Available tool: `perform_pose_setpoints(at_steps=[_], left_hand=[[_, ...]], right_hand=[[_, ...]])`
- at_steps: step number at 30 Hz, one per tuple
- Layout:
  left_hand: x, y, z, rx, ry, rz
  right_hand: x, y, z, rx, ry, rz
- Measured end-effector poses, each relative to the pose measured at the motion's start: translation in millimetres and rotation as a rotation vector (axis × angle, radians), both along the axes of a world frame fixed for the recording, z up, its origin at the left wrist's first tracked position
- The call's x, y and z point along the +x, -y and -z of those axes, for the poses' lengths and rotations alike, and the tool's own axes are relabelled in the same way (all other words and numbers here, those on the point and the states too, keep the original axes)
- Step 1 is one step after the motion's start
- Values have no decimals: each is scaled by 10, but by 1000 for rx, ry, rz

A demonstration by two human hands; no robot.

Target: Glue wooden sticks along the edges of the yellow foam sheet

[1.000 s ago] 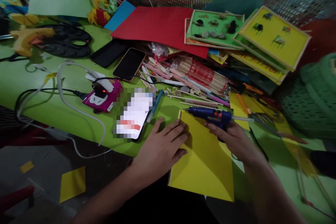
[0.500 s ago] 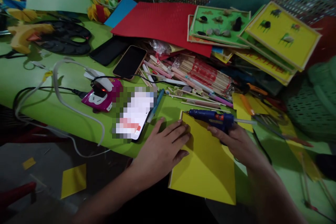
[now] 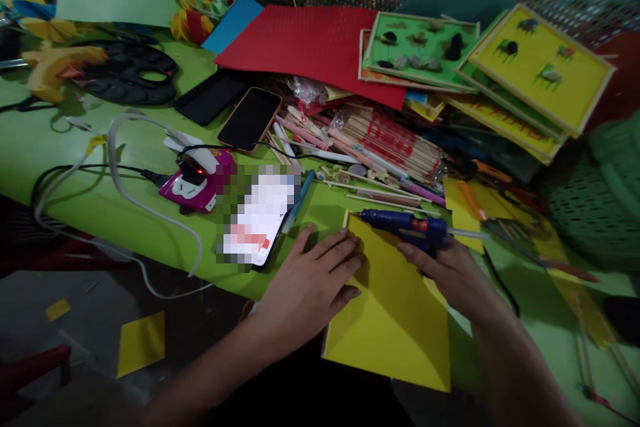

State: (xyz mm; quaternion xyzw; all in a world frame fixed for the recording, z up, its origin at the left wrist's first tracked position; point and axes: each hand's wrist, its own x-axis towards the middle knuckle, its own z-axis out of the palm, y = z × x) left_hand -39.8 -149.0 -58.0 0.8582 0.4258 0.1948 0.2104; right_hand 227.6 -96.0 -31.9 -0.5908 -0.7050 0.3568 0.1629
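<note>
Yellow card [image 3: 400,327] lies right in front of me on the green surface [image 3: 35,140], its long axis running away from my body, its near edge close to my lap. What matters most is the far-left corner: the nozzle [image 3: 355,214] of the blue glue gun [image 3: 410,227] sits at it, pointing left along the far edge. I cannot tell whether the tip touches the pale strip [image 3: 325,341] that runs up the left edge.

Of my two hands, the left hand [image 3: 313,273] is nearer that corner in body, just on the near side of it, palm down with its fingers slightly parted, grasping nothing that I can see. It covers the middle of the strip. My right hand [image 3: 447,270] is wrapped around the gun's handle from the right, thumb along the near side, with a clear glue stick [image 3: 469,233] poking out behind.

Loose thin sticks [image 3: 400,200] lie just beyond the nozzle, and past them a bundle of sticks [image 3: 395,137]. Left of my fingers are a teal pen [image 3: 301,195] and a lit phone [image 3: 257,220], close enough to limit that side. A dark cord [image 3: 500,280] lies beside my right wrist; an orange-handled tool [image 3: 471,200] sits beyond that hand, with framed panels [image 3: 545,73] stacked farther back.
</note>
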Motion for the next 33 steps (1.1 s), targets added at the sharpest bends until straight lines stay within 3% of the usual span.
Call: perform_pose_setpoints(at_steps=[33], left_hand=[[6, 0, -3, -8, 8, -9]], right_hand=[[66, 29, -11, 15, 70, -2]])
